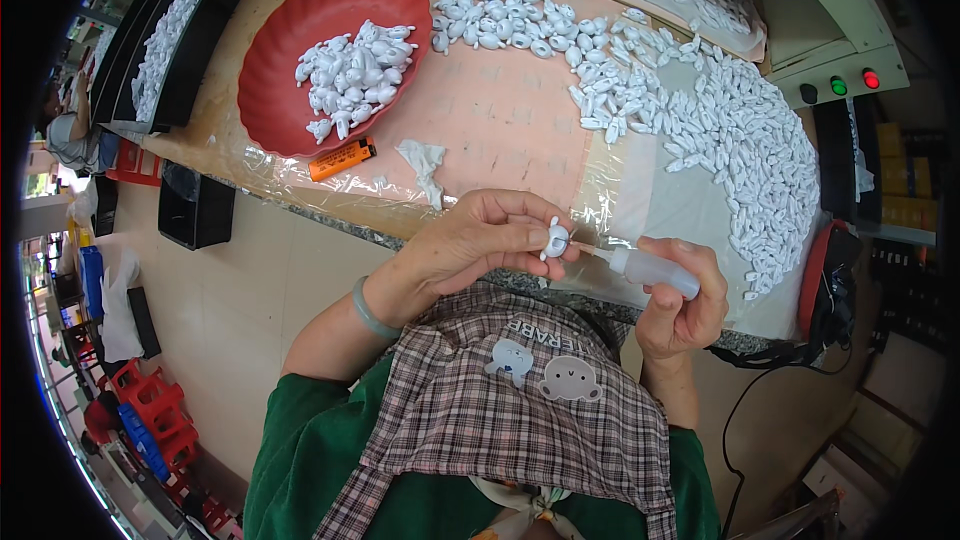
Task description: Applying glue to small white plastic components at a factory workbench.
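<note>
Between the thumb and fingers of my left hand (480, 240) is a small white plastic figurine part (556, 238). My right hand (685, 305) grips a translucent squeeze bottle (655, 270), tilted so that its thin nozzle points left. The nozzle tip is at the figurine part; whether it touches cannot be made out. Both hands are over the table's near edge. Beyond them, a pile of small white figurines (360, 75) sits in a red scalloped bowl (270, 50). Rounded white parts (500, 10) and many slender white parts (745, 150) lie spread across the table.
An orange cutter-like tool (342, 159) and a crumpled white tissue (424, 168) lie near the bowl. Black trays of white parts (175, 40) stand at the left. A machine housing with green and red lights (855, 82) rises at the back right. Red stools (155, 410) stand on the floor.
</note>
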`<state>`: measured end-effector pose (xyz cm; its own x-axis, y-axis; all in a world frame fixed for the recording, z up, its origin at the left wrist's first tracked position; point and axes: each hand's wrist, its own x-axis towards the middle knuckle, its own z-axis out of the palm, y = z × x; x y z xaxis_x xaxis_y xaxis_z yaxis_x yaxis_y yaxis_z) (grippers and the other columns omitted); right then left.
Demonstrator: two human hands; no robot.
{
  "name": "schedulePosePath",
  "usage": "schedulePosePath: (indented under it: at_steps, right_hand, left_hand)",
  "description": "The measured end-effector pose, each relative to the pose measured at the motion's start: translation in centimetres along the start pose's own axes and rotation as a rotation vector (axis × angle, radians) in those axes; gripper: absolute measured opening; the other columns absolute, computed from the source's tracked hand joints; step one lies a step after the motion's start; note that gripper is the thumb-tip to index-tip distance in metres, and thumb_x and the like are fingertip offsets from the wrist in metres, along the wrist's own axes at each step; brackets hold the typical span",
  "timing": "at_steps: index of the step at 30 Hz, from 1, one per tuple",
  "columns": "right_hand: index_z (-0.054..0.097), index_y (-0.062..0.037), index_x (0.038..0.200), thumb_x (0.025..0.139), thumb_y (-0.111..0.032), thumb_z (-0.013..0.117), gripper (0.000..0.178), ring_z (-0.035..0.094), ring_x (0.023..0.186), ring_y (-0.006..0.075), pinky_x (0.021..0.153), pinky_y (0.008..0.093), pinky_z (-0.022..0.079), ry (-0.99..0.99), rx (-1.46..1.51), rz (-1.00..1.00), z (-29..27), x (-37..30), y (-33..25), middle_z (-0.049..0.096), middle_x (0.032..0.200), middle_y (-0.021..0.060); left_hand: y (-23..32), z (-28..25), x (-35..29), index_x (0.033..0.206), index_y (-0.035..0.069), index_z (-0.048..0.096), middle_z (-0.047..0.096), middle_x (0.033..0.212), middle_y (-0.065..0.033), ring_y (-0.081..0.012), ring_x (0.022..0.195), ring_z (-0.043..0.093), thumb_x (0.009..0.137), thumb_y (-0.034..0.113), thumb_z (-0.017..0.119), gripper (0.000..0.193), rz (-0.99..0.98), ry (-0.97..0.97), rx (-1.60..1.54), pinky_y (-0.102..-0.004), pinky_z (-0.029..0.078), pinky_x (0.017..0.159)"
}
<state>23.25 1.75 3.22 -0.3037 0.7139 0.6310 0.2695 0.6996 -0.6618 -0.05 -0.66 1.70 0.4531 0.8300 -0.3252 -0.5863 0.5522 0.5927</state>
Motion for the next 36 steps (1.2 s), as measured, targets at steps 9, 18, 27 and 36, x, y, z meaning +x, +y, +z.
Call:
schedulePosePath:
  at_steps: [9, 18, 27, 36]
  right_hand:
    - [0.050, 0.0026, 0.113, 0.095, -0.033, 0.053, 0.040, 0.064, 0.072, 0.0251, 0.060, 0.0302, 0.052, -0.065, -0.188, -0.139, -0.2, 0.4, -0.9, 0.067, 0.086, 0.0199]
    - [0.055, -0.0023, 0.110, 0.089, -0.034, 0.062, 0.039, 0.067, 0.071, 0.0233, 0.056, 0.0279, 0.052, -0.066, -0.230, -0.179, 0.0, 0.9, -1.3, 0.070, 0.085, 0.0133]
    - [0.053, 0.0033, 0.109, 0.094, -0.031, 0.055, 0.037, 0.064, 0.071, 0.0269, 0.060, 0.0312, 0.052, -0.079, -0.178, -0.139, 0.2, 0.7, -1.1, 0.068, 0.085, 0.0177]
    - [0.052, 0.0022, 0.110, 0.093, -0.029, 0.058, 0.036, 0.064, 0.071, 0.0244, 0.060, 0.0299, 0.052, -0.057, -0.104, -0.101, 0.3, 0.6, -0.1, 0.066, 0.090, 0.0185]
  left_hand:
    - [-0.4, -0.5, 0.0, 0.107, -0.001, 0.057, 0.066, 0.099, -0.0183, -0.0198, 0.081, 0.069, 0.090, 0.008, 0.059, 0.020, 0.023, 0.019, -0.048, -0.0264, 0.057, 0.073]
    - [-0.4, -0.8, 0.1, 0.106, 0.002, 0.057, 0.066, 0.099, -0.0167, -0.0193, 0.083, 0.068, 0.089, 0.008, 0.062, 0.019, 0.043, 0.048, -0.023, -0.0258, 0.058, 0.073]
    - [-0.6, -1.1, 0.2, 0.105, 0.002, 0.057, 0.066, 0.099, -0.0158, -0.0194, 0.082, 0.068, 0.088, 0.006, 0.062, 0.018, 0.049, 0.054, -0.034, -0.0263, 0.058, 0.073]
    - [-0.5, -1.2, 0.5, 0.105, 0.000, 0.057, 0.066, 0.099, -0.0165, -0.0194, 0.081, 0.068, 0.088, 0.005, 0.061, 0.018, 0.057, 0.046, -0.035, -0.0270, 0.058, 0.073]
